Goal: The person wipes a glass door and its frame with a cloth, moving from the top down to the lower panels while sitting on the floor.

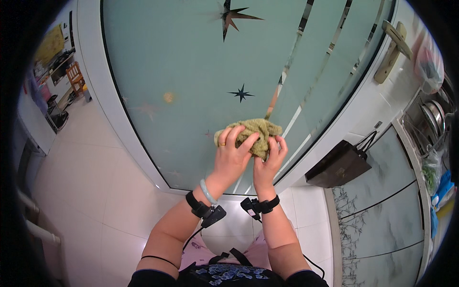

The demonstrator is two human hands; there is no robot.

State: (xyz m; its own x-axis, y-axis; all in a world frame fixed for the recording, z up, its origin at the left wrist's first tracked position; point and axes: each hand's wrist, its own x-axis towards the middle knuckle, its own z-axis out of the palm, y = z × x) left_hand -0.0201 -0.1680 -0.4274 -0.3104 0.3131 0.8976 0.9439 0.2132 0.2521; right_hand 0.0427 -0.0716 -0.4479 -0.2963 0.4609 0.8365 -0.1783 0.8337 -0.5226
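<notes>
Both hands hold a crumpled olive-green cloth in front of a frosted glass door panel. My left hand grips the cloth's left and lower part, fingers bent over it. On the cloth's right lower edge, my right hand has its fingers curled around the fabric. A dark star pattern shows on the glass just above the cloth, and slanting clear stripes run to its right. Whether the cloth touches the glass, I cannot tell.
A white door frame borders the glass, with a lever handle at upper right. A dark paper bag hangs beside grey cabinet doors. Dishes stand in a rack on the counter. Far left is a wooden chair.
</notes>
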